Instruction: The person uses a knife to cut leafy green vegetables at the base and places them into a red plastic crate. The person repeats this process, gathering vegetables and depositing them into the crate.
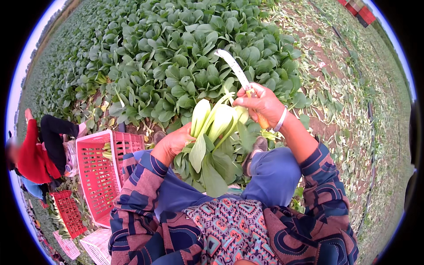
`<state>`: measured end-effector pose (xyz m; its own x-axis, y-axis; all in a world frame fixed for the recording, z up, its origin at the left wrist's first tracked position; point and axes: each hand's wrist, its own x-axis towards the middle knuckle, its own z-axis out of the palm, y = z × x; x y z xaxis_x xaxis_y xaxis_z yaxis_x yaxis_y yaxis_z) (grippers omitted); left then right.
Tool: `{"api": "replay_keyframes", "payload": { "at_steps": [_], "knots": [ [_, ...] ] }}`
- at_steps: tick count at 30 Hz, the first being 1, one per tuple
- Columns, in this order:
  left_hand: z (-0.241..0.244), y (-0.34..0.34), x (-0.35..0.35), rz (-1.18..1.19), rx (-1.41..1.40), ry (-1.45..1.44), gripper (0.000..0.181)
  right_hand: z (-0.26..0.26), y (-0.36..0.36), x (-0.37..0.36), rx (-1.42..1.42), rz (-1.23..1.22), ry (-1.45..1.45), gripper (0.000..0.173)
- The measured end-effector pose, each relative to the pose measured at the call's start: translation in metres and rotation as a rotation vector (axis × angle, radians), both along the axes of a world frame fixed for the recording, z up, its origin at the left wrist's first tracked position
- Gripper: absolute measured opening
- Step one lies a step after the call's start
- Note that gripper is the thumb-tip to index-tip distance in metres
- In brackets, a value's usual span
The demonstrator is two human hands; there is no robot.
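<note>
My left hand (pixel 177 140) is closed around several heads of bok choy (pixel 217 122), held over my lap. Their pale stalk bases point up and away from me, and the green leaves hang down between my knees. In my right hand (pixel 263 102) is a curved harvesting knife (pixel 234 68) with a worn, pale blade and a yellow-orange handle, its tip pointing up and to the left. The thumb and fingertips of that hand are beside the stalks; whether they pinch one I cannot tell.
Growing bok choy (pixel 185 56) stands densely ahead. A pink plastic crate (pixel 97 175) at my left holds a few heads. Beyond it are a person in red (pixel 33 155), a red crate (pixel 69 212) and paler crates (pixel 97 245). Cut leaves and a dark hose (pixel 371 132) lie on the right.
</note>
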<state>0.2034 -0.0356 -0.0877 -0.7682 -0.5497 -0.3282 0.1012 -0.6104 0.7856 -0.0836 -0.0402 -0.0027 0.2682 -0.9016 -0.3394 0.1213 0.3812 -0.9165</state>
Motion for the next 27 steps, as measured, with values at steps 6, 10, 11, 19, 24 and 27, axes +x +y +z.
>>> {"api": "replay_keyframes", "payload": {
  "at_steps": [6,10,11,19,24,27],
  "knots": [
    [-0.006,-0.010,0.021,-0.068,-0.104,0.031,0.079,0.010,0.017,0.027,-0.137,-0.176,0.216,0.026],
    [0.011,-0.020,0.034,0.034,-0.156,0.078,0.077,0.005,0.022,0.032,-0.268,-0.367,0.350,0.023],
    [0.016,-0.020,0.041,0.093,-0.097,0.070,0.075,0.005,0.024,0.035,-0.256,-0.372,0.340,0.021],
    [0.060,-0.012,0.028,0.294,-0.411,-0.116,0.050,0.017,0.027,0.069,-0.206,-0.264,0.005,0.027],
    [0.066,-0.005,0.004,0.462,-1.215,-0.630,0.049,0.022,0.015,0.086,-0.364,-0.334,0.006,0.028],
    [0.070,-0.002,-0.007,0.396,-1.551,-0.811,0.051,0.018,0.006,0.091,-0.366,-0.326,0.004,0.026]
  ]
}}
